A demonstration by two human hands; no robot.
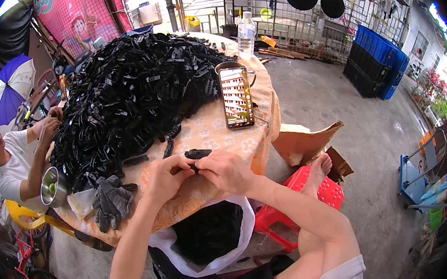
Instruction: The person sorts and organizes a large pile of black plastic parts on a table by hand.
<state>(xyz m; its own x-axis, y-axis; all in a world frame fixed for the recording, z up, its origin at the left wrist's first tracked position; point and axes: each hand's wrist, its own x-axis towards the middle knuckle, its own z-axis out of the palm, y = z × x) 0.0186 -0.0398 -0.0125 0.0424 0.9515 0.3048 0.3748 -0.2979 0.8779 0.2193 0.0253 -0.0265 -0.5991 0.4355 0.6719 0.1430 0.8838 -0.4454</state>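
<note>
Here both the left hand (165, 179) and right hand (226, 171) pinch a small black plastic part (198, 154), half hidden by fingers; the black pile (131, 94) lies at eleven o'clock.

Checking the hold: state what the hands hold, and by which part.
Both hands, left hand and right hand, hold one small black plastic part by its lower end; the exact grip is hidden.
</note>
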